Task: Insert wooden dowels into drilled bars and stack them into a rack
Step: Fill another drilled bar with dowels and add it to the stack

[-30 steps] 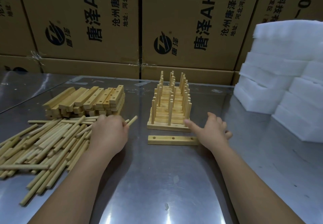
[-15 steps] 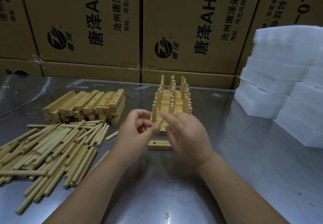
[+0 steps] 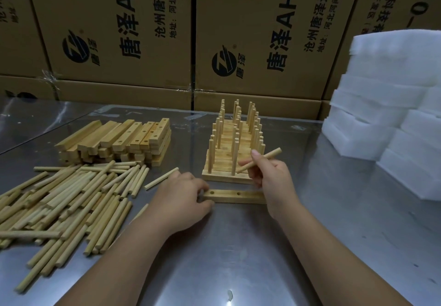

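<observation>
R hand (image 3: 272, 177) fingers pinch a dowel (image 3: 260, 160), tilted, above the drilled bar (image 3: 236, 196).
L hand (image 3: 183, 198) fingers closed on bar's left end; bar flat on table (image 3: 238, 258), just in front of rack (image 3: 233, 153).

Pale yellow wooden dowels (image 3: 71, 198) and bars (image 3: 124, 141); grey steel table (image 3: 238, 246); brown boxes (image 3: 119, 31), black print; white foam (image 3: 393, 115).

A warehouse workshop — stacked cardboard cartons (image 3: 114, 31), steel worktable (image 3: 238, 258), white foam blocks (image 3: 393, 115).
</observation>
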